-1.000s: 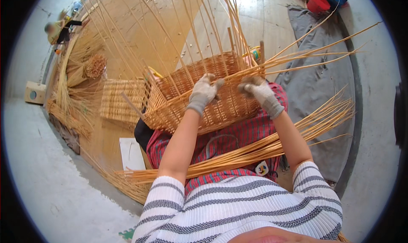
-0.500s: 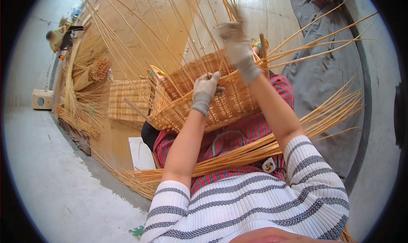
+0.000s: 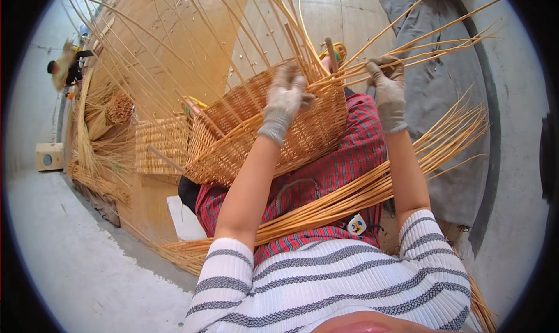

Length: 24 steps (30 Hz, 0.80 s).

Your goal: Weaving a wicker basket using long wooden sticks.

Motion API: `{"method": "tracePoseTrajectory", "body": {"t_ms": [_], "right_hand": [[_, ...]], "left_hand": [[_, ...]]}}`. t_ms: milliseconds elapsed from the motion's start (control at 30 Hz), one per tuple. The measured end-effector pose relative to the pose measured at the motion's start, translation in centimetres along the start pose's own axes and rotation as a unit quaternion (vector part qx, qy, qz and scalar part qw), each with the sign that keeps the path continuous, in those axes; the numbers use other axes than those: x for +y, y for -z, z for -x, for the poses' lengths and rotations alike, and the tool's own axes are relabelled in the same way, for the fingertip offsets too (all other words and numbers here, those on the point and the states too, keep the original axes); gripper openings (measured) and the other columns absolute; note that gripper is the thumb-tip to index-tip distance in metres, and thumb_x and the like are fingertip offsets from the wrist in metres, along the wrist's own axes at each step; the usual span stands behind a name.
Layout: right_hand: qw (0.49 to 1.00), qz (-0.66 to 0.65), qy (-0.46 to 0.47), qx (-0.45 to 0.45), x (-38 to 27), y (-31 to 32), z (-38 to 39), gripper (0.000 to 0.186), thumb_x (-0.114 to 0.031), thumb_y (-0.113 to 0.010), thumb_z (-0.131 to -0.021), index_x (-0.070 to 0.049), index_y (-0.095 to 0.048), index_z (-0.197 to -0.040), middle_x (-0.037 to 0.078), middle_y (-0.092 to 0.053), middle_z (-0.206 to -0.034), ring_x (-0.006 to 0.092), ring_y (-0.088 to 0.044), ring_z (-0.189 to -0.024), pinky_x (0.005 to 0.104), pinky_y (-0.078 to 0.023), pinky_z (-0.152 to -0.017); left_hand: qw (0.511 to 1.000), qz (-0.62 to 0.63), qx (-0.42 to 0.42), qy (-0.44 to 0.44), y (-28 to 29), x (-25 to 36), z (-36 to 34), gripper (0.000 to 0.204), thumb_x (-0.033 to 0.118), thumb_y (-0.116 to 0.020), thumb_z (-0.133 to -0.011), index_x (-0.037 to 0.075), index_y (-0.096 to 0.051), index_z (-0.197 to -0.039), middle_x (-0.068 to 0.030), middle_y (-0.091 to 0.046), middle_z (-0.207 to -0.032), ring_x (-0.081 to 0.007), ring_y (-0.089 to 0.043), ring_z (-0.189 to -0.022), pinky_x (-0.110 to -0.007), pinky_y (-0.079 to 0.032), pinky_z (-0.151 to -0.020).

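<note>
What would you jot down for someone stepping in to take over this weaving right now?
Left hand: gloved, pressing on the rim of the basket.
Right hand: gloved, gripping a bunch of loose canes that stick out to the right of the rim.
Basket rests tilted on the lap, over a plaid cloth. A spare bundle of canes lies across the lap below it.
Done: walls woven up to the rim.
Left: many upright stakes stand unwoven above the rim.

Basket [image 3: 273, 129] on lap; flat woven panel [image 3: 162, 143] left; cloth [image 3: 448, 100] right
</note>
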State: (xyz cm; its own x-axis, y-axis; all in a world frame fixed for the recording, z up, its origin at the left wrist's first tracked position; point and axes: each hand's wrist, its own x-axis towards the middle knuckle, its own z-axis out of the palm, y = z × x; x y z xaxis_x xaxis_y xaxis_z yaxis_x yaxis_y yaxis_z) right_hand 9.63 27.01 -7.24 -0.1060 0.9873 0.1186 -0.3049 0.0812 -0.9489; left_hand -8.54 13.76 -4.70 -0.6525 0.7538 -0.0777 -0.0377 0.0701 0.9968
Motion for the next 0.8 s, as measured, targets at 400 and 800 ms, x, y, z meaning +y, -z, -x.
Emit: {"method": "tracePoseTrajectory", "body": {"t_ms": [400,800], "right_hand": [[0.943,-0.153,0.167,-0.243,-0.7,-7.3,-9.1,0.039,-0.002,-0.053,-0.097,-0.009,-0.045,-0.135,0.005,-0.058,-0.086,0.0157,-0.058,-0.069,0.0285,-0.051,-0.063],[0.896,0.361,0.249,-0.066,8.1,2.9,-12.3,0.031,-0.007,-0.053,-0.097,-0.012,-0.051,-0.128,0.01,-0.061,-0.092,0.0211,-0.06,-0.078,0.0339,-0.052,-0.069]], "left_hand": [[0.98,-0.014,-0.003,0.198,-2.4,-3.3,-1.3,0.021,0.024,-0.064,-0.098,0.002,-0.062,-0.097,-0.0054,-0.064,-0.076,-0.0155,-0.064,-0.046,-0.029,-0.05,-0.037],[0.785,-0.492,-0.038,-0.375,-4.6,-6.4,-0.9,0.108,0.041,-0.078,-0.08,0.015,-0.01,-0.16,-0.0126,-0.07,-0.093,-0.0335,-0.068,-0.083,-0.045,-0.052,-0.07]]}}
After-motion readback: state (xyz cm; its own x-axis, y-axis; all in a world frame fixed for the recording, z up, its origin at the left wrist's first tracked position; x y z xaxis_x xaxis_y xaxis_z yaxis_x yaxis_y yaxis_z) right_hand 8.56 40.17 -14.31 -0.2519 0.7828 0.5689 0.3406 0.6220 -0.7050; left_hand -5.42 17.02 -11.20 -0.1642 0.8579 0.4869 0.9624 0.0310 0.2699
